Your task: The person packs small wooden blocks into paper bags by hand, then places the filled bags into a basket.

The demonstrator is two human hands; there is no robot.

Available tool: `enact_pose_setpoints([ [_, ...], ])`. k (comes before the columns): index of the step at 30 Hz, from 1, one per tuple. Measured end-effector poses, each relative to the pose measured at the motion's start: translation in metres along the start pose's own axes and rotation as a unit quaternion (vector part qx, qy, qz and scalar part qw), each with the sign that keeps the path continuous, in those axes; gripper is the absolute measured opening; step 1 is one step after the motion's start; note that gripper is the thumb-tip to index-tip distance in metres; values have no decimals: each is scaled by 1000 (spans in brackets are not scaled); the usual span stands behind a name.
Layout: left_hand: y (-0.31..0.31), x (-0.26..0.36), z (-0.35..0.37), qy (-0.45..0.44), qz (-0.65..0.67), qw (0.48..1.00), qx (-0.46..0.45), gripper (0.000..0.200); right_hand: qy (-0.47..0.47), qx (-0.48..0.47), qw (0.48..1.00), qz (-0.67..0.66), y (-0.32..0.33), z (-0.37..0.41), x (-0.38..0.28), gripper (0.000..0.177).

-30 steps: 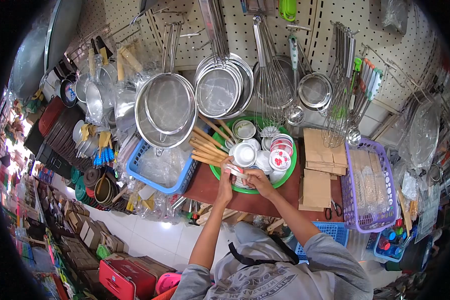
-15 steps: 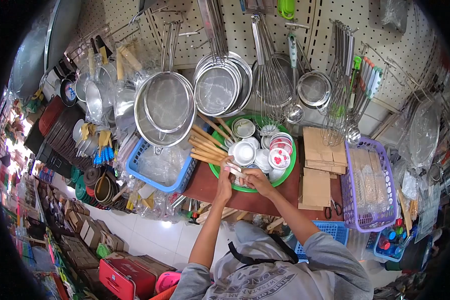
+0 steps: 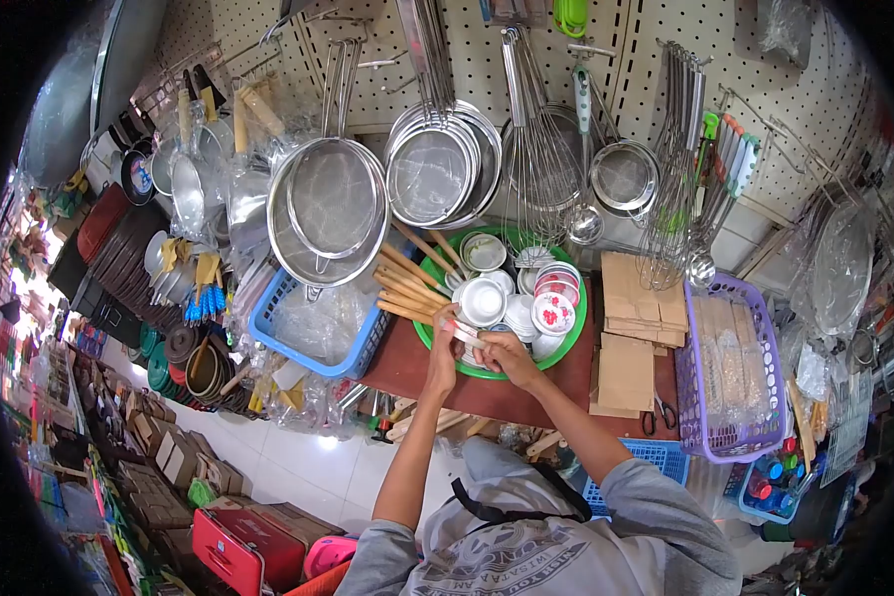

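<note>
My left hand (image 3: pixel 444 350) and my right hand (image 3: pixel 508 358) meet over the near rim of a green basin (image 3: pixel 574 348). Between them they grip a small pale dish (image 3: pixel 466 335), seen nearly edge-on with some pink on it; fingers cover much of it. Inside the basin sit small white bowls (image 3: pixel 483 301) and a stack of dishes with red flowers (image 3: pixel 553 312). Wooden sticks (image 3: pixel 407 289), perhaps handles, lean over the basin's left rim, just beyond my left hand.
A blue basket (image 3: pixel 366 350) with plastic wrap stands left of the basin. To the right are cardboard pieces (image 3: pixel 626 372), scissors (image 3: pixel 660 417) and a purple basket (image 3: pixel 700 397) of wrapped goods. Strainers (image 3: pixel 330 199) and whisks (image 3: pixel 541 149) hang low from the pegboard above.
Both hands stay almost in place with the dish between them, its edge now tilted slightly differently. The view has shifted a little; the surrounding goods look unchanged.
</note>
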State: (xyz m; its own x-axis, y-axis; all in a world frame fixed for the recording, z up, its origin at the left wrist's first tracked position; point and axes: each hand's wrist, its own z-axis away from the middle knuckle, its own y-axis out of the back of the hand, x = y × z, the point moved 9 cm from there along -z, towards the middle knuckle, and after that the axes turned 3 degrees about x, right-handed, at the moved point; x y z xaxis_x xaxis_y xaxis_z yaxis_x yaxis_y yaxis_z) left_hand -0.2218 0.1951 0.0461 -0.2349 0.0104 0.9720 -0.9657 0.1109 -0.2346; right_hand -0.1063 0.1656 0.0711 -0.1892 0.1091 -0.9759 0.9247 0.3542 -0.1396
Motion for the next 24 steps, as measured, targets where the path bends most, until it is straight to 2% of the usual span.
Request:
enact_pose_setpoints([
  [2,0,-6,0,32,23,999,-12,47,11,2,1000,0,2,0,2,26],
  [5,-9,18,4,-109,-165,980,-7,45,17,4,1000,-8,10,-1,14,25],
  [8,-6,13,0,-148,-243,959,-6,45,8,9,1000,-18,9,0,11,23],
  [11,-1,5,-1,-56,-116,991,-23,43,3,11,1000,0,9,-1,11,23],
  [14,1,-2,0,-35,-36,999,-12,51,3,7,1000,22,2,1,1,23],
  [17,1,-10,-2,-21,14,999,-48,53,25,-7,999,29,-3,2,-12,23],
  [20,-4,3,4,-28,-28,998,-50,52,65,-12,996,58,0,1,-5,24],
  [23,-15,33,13,-150,-197,968,-28,52,58,1,998,40,6,0,7,31],
  [24,-14,32,13,-131,-193,972,-27,54,43,-1,999,23,5,0,8,31],
])
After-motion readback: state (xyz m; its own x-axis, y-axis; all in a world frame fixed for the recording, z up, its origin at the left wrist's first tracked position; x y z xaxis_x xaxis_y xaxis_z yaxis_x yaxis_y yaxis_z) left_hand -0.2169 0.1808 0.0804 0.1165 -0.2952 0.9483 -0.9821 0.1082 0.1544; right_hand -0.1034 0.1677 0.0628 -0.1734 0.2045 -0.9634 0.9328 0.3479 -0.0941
